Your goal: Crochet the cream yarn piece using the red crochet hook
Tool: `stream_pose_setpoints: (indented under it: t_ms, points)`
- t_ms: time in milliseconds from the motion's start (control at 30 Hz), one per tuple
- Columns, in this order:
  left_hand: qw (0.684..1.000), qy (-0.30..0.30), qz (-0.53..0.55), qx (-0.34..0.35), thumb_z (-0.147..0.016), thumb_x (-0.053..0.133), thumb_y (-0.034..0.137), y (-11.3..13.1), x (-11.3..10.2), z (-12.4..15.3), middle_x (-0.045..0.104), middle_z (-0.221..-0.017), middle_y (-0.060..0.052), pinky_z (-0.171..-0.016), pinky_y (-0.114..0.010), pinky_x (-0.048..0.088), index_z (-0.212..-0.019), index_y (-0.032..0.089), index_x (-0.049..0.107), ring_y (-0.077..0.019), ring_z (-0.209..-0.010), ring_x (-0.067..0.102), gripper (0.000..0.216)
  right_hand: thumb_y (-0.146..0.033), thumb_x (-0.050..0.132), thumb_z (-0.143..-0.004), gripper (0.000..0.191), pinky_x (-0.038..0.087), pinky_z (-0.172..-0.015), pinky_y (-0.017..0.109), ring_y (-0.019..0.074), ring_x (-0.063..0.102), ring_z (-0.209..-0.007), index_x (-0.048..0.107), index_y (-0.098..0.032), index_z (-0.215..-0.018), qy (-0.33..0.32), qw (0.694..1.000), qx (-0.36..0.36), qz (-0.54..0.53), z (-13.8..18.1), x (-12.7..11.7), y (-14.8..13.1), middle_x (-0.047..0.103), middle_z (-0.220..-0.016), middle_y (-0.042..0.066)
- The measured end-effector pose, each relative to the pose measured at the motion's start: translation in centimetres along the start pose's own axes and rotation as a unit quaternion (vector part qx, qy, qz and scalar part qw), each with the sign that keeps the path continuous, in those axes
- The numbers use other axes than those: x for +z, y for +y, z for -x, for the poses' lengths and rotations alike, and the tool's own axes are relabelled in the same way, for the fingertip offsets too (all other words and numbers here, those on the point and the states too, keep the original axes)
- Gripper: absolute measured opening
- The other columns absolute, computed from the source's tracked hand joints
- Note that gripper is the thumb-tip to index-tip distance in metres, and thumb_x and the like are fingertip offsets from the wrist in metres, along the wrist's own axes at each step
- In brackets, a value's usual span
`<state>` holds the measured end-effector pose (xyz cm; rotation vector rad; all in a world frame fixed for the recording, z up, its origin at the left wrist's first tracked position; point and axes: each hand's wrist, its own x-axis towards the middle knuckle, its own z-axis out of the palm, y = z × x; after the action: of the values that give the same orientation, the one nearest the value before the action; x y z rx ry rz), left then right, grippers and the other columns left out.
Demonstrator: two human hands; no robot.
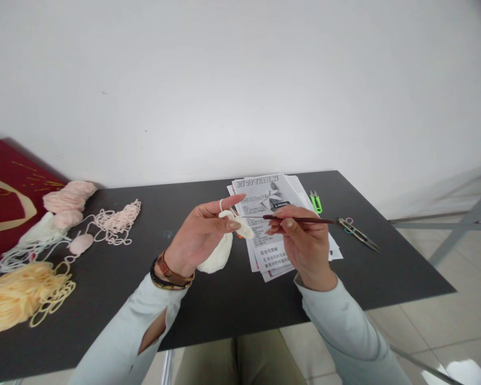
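My left hand point(202, 232) pinches a cream crocheted piece point(220, 251) between thumb and fingers, with white yarn looped round the raised index finger. Just to its right, my right hand point(304, 240) grips a dark brown crochet hook point(300, 219), whose tip points left toward the piece. Both hands hover above the dark table point(232, 299), over a stack of printed instruction sheets point(270, 206).
Pink yarn balls point(70, 195), a loose pink tangle point(116, 222) and a yellow yarn heap point(20, 297) lie at the left. A red box point(4, 192) stands at the far left. Green snips point(316, 202) and small scissors point(358, 233) lie right of the sheets.
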<state>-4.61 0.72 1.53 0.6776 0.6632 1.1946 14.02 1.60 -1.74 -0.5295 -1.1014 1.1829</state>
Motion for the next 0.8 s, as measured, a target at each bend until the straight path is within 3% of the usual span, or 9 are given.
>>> stream_pose_setpoints:
  t_ms: [267,433,500,633,700,800]
  points:
    - [0.999,-0.042,-0.006,-0.022,-0.060,0.074,-0.001,0.3,0.0,0.1,0.074,-0.071,-0.005,-0.074,-0.029,0.050,-0.095,0.016,0.079,-0.0146,-0.064,0.065,0.039,-0.029,0.077,-0.076,0.006,0.062,-0.055,0.023,0.0118,0.068,-0.061,0.077,-0.025,-0.080,-0.008,1.000,0.002,-0.011,-0.2,-0.2,-0.3,0.072,-0.074,0.000]
    - [0.996,-0.062,-0.059,-0.012,-0.062,0.079,0.005,0.3,-0.2,0.2,0.074,-0.076,-0.004,-0.071,-0.029,0.050,-0.093,0.018,0.080,-0.0130,-0.063,0.062,0.034,-0.032,0.080,-0.073,0.013,0.059,-0.050,0.018,0.0092,0.066,-0.051,0.076,-0.021,-0.077,0.027,0.995,0.080,-0.060,-0.5,-0.2,-0.4,0.072,-0.065,-0.001]
    - [0.990,-0.055,-0.124,0.022,-0.065,0.079,0.008,0.1,-0.3,0.3,0.073,-0.077,-0.003,-0.068,-0.028,0.049,-0.093,0.021,0.080,-0.0121,-0.064,0.060,0.031,-0.033,0.081,-0.071,0.016,0.057,-0.048,0.015,0.0073,0.063,-0.047,0.076,-0.019,-0.077,0.032,0.985,0.140,-0.093,-0.7,-0.3,-0.3,0.070,-0.059,-0.002]
    - [0.949,-0.010,-0.268,0.168,-0.069,0.078,0.012,-1.0,-0.3,0.2,0.065,-0.074,-0.002,-0.062,-0.024,0.044,-0.099,0.024,0.079,-0.0115,-0.069,0.054,0.032,-0.030,0.082,-0.069,0.017,0.055,-0.047,0.011,0.0047,0.060,-0.046,0.074,-0.018,-0.078,0.032,0.954,0.249,-0.166,-1.1,-0.3,0.3,0.068,-0.057,-0.004]
    - [0.932,0.012,-0.294,0.212,-0.069,0.078,0.012,-1.8,-0.3,0.0,0.061,-0.072,-0.001,-0.062,-0.023,0.043,-0.103,0.024,0.077,-0.0119,-0.070,0.051,0.036,-0.029,0.081,-0.070,0.016,0.056,-0.049,0.011,0.0051,0.061,-0.047,0.074,-0.017,-0.078,0.043,0.941,0.279,-0.185,-1.1,-0.2,0.5,0.068,-0.058,-0.004]
    - [0.938,0.041,-0.263,0.223,-0.069,0.078,0.015,-3.2,-0.3,-0.4,0.064,-0.077,-0.001,-0.066,-0.023,0.044,-0.105,0.026,0.077,-0.0113,-0.071,0.052,0.037,-0.028,0.082,-0.068,0.018,0.057,-0.050,0.012,0.0056,0.063,-0.047,0.075,-0.016,-0.079,0.063,0.937,0.288,-0.189,-1.0,0.3,0.7,0.069,-0.059,-0.002]
